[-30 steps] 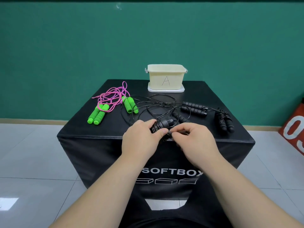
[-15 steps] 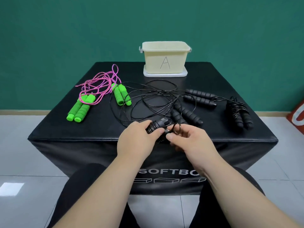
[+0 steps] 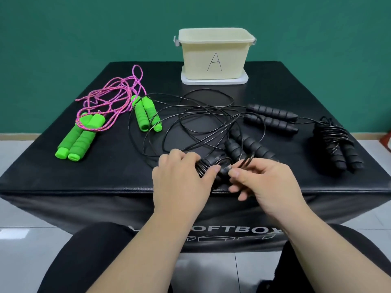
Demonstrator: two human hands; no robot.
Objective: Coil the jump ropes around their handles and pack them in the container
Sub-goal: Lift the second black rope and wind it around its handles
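My left hand (image 3: 182,178) grips a pair of black handles (image 3: 208,164) with black cord wound round them, at the box's front edge. My right hand (image 3: 262,182) pinches a loop of that thin black cord (image 3: 246,161) beside the handles. Loose black cord (image 3: 190,119) sprawls over the middle. Two other black handle pairs lie behind: one (image 3: 249,144) close by, one (image 3: 270,119) farther back. A coiled black rope (image 3: 336,144) rests at the right. Two green handle pairs, one (image 3: 80,138) at the left and one (image 3: 146,116) nearer the middle, lie with pink rope (image 3: 110,96). The cream container marked A (image 3: 213,53) stands at the back.
Everything lies on a black soft box (image 3: 63,176) labelled SOFTBOX. The container sits on a white lid (image 3: 213,81). A green wall stands behind, grey floor tiles surround the box, and a red object (image 3: 387,138) shows at the right edge. My dark-clothed knees are below.
The view has come closer and lower over the box. My right hand has lifted a loop of cord up beside the handles; my left hand keeps its grip.
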